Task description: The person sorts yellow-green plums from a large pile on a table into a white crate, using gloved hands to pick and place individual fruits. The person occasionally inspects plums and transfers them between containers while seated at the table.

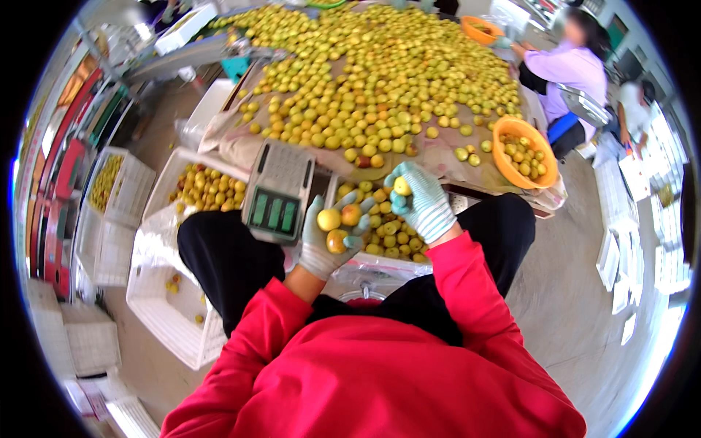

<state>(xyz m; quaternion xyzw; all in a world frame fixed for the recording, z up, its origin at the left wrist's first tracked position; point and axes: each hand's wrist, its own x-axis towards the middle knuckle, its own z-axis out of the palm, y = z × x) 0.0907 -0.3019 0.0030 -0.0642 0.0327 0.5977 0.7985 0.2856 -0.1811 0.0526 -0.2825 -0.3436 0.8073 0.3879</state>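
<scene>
Both my hands wear pale knitted gloves with bluish-green palms. Cupped palm up, my left hand (314,252) holds several small round plum-like fruits (336,241), yellow with reddish blush. Pinched in the fingers of my right hand (425,204) is a single yellow-green fruit (401,186). Below and between the hands, a crate lined with clear plastic (387,266) is full of similar fruits (391,237); its left part is hidden by my left hand. Just left of that hand sits a grey digital scale (281,179) with a green display.
A wide heap of fruits (380,80) covers the cloth-topped table ahead. An orange basin (504,164) of fruits stands at its right edge. White crates (171,314) are at my left. A person in a lilac top (577,73) works at the far right, near another orange basin (480,31).
</scene>
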